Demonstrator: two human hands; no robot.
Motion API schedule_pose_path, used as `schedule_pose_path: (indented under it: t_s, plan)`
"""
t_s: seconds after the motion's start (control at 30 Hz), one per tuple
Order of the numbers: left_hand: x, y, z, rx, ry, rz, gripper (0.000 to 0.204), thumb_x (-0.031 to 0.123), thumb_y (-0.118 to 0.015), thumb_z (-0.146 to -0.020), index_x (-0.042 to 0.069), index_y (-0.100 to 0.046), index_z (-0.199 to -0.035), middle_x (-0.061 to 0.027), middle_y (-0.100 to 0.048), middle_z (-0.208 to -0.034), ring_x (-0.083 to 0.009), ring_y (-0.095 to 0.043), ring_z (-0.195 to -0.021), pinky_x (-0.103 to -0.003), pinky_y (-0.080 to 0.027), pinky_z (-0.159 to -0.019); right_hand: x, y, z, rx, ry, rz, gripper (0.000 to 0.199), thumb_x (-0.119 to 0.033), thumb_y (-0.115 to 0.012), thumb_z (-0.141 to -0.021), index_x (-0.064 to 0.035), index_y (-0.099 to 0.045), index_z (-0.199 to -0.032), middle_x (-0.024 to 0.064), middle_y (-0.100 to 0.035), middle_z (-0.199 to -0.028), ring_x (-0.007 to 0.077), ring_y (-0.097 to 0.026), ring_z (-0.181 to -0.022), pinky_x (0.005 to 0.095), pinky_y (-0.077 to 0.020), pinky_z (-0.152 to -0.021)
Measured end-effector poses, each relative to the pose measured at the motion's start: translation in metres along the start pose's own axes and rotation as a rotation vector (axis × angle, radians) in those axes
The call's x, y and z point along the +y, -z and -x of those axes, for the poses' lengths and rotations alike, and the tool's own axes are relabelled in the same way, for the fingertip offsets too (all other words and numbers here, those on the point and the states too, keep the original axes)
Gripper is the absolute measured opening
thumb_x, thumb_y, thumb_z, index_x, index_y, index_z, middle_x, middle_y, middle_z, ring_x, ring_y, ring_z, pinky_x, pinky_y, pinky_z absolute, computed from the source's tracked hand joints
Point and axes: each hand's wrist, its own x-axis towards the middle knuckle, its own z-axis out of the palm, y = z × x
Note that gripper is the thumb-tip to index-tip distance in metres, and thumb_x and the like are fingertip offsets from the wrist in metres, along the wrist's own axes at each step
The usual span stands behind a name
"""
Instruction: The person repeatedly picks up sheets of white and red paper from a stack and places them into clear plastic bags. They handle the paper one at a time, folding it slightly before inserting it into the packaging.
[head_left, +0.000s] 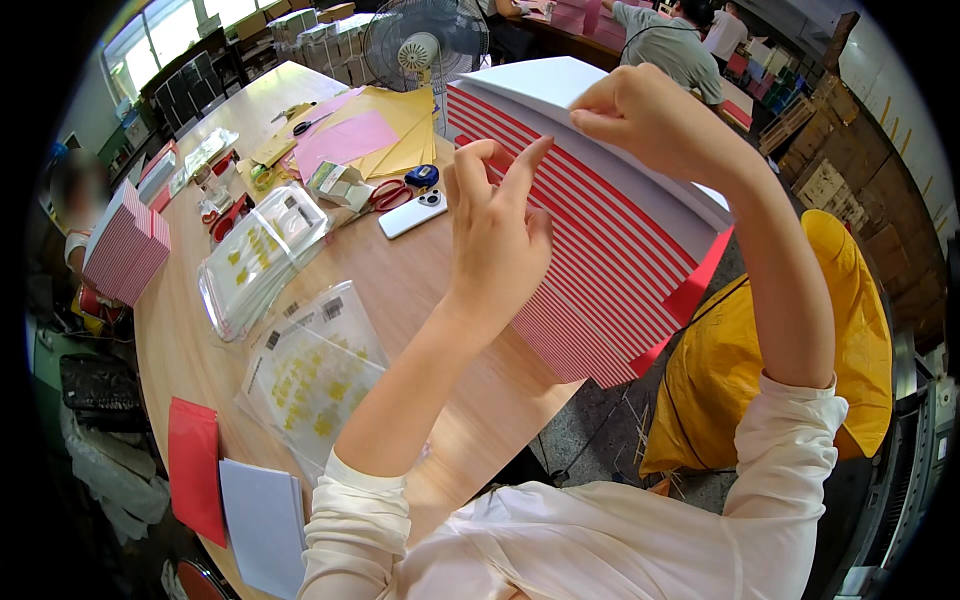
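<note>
A large flat red-and-white striped cardboard piece [600,260] with a white inner face is held up, tilted, over the wooden table's [420,290] right edge. My right hand [650,120] pinches its white top edge between thumb and fingers. My left hand [500,235] presses against the striped face, with the index finger raised and the thumb curled, fingers apart.
On the table lie clear bags of yellow stickers [310,375], a clear plastic box [260,255], a white phone [412,213], red scissors [388,193], pink and yellow sheets [375,135], and red and white sheets [230,490]. A fan [425,45] stands behind. Other people work at the left and far back. A yellow sack [770,370] sits at right.
</note>
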Motion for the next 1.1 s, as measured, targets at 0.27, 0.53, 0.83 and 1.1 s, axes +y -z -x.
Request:
schedule_pose_path:
  t_s: [0.27,0.53,0.83,1.1]
  plan:
    - [-0.001,-0.004,-0.002,0.009,-0.019,-0.022,0.067,-0.01,-0.062,-0.07,0.011,-0.055,-0.133,-0.0132,-0.039,-0.114,-0.0286,-0.04,-0.104,-0.038,-0.035,-0.098,0.001,0.005,-0.001,-0.051,0.038,0.02,0.027,-0.012,-0.056,-0.089,-0.0036,-0.072,-0.109,0.0203,-0.07,-0.085,0.0217,-0.065,-0.063,0.0305,-0.053,-0.063]
    - [0.001,-0.007,-0.007,-0.029,-0.026,0.03,0.068,-0.008,-0.057,-0.07,0.005,-0.05,-0.136,-0.0189,-0.038,-0.117,-0.0363,-0.039,-0.111,-0.044,-0.035,-0.101,0.005,0.004,0.004,-0.02,0.098,0.027,0.032,-0.019,-0.07,-0.085,-0.0089,-0.069,-0.116,0.0188,-0.068,-0.083,0.0166,-0.055,-0.062,0.0321,-0.0518,-0.074]
    - [0.004,-0.01,-0.005,-0.003,0.017,0.1,0.064,-0.011,-0.059,-0.071,0.01,-0.051,-0.132,-0.0153,-0.038,-0.117,-0.0313,-0.04,-0.11,-0.041,-0.033,-0.103,0.007,0.004,0.001,-0.059,0.022,-0.081,0.042,-0.006,-0.062,-0.084,-0.0155,-0.066,-0.124,0.0178,-0.07,-0.091,0.0184,-0.064,-0.071,0.0316,-0.0543,-0.074]
    - [0.006,-0.011,-0.011,-0.039,0.119,0.294,0.054,-0.004,-0.06,-0.071,0.002,-0.057,-0.125,-0.0149,-0.039,-0.11,-0.0306,-0.038,-0.108,-0.039,-0.033,-0.1,0.002,0.009,0.02,-0.091,-0.066,-0.239,0.043,-0.023,-0.056,-0.097,-0.0162,-0.052,-0.139,0.0143,-0.066,-0.119,0.022,-0.064,-0.108,0.0329,-0.0509,-0.089]
